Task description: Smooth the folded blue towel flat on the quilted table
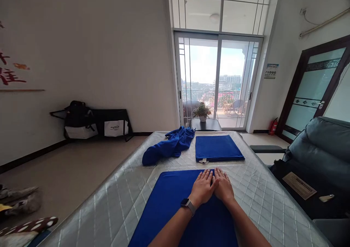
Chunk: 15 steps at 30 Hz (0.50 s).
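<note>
A blue cloth lies spread flat in front of me on the quilted silvery mattress. My left hand, with a watch on its wrist, rests palm down on the cloth, fingers stretched out. Beside it my right hand also lies flat at the cloth's far right part, the two hands touching or nearly so. Beyond them sits a neatly folded blue cloth with a white tag at its near edge. To its left is a crumpled blue cloth in a loose heap.
A dark armchair stands right of the mattress, with a brown card on it. Past the far edge are a small dark table and a potted plant. Bags lie by the left wall. A fire extinguisher stands near the door.
</note>
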### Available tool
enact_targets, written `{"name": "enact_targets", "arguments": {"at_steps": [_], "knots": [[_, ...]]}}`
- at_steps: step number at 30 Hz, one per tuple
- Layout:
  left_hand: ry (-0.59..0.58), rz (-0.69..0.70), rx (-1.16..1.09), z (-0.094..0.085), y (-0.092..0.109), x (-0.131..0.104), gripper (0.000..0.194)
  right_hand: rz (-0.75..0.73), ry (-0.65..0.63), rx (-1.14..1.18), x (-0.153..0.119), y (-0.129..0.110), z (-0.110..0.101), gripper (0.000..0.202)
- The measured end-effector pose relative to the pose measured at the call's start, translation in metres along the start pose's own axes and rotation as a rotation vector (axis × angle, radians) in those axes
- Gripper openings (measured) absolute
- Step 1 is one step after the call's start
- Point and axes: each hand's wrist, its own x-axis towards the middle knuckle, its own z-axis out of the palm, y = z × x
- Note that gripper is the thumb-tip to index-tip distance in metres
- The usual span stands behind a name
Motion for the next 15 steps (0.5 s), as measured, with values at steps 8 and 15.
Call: {"name": "enact_targets", "arguments": {"at_steps": [8,15], "knots": [[-0.057,-0.141,0.075,-0.030,-0.073,-0.043,0.078,0.045,0.022,0.025,0.003,-0.005,0.000,0.059],[0.000,-0.311,0.198,-0.044,-0.151,-0.082,0.085,0.044,0.012,0.008,0.005,-0.003,0.002,0.059]]}}
